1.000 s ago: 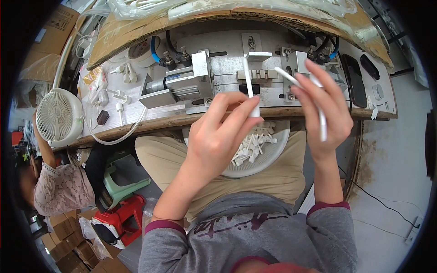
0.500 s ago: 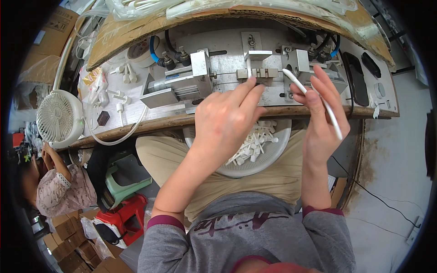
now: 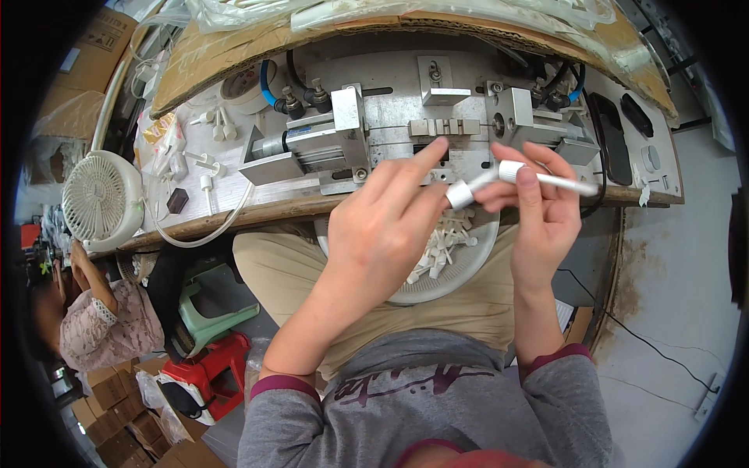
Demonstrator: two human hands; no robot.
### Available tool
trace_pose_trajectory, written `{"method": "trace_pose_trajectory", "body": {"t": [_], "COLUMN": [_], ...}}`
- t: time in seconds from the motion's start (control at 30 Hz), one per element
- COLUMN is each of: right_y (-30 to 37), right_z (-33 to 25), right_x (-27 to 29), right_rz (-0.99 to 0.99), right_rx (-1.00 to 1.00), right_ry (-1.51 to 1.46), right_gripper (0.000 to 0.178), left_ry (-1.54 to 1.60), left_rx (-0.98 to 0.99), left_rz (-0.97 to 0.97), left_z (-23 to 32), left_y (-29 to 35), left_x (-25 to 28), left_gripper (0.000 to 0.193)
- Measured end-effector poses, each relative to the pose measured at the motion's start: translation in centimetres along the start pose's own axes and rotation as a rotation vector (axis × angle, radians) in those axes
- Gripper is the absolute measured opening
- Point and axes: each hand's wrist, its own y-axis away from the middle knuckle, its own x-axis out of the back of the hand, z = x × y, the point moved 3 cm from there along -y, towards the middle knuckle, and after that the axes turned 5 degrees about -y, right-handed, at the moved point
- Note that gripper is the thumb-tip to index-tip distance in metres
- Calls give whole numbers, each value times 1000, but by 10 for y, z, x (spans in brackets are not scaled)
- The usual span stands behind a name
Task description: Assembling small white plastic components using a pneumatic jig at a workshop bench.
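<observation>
Between the thumb and fingers of my left hand is a white plastic piece with a round cap; its thin stem points toward my right hand. My right hand pinches a white rod with a ribbed cap, lying almost level with the ribbed end to the left. The two pieces come close together; whether they touch I cannot tell. Just beyond my left fingers stands a small notched metal block, with no white piece in its slots. A white basket of similar small white parts sits on my lap, partly hidden by my left hand.
Metal cylinder clamps flank the block, with blue air hoses. A small white fan and loose white parts are at left; a dark phone lies at right. Cardboard overhangs the back. Another person sits far left.
My left hand has drawn back from the notched block with a white capped piece. The rod in my right hand has turned from steep to nearly level, and that hand has come lower.
</observation>
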Motion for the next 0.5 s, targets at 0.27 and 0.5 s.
{"method": "trace_pose_trajectory", "body": {"t": [0.27,0.5], "right_y": [-2,1], "right_z": [13,21], "right_x": [-17,-2], "right_rz": [35,-153], "right_rx": [30,-173], "right_ry": [-300,-65], "right_gripper": [23,34], "left_ry": [382,304], "left_rx": [57,-156], "left_rz": [137,179], "left_z": [8,-4], "left_y": [-8,-2], "left_x": [-18,-14], "left_gripper": [27,48]}}
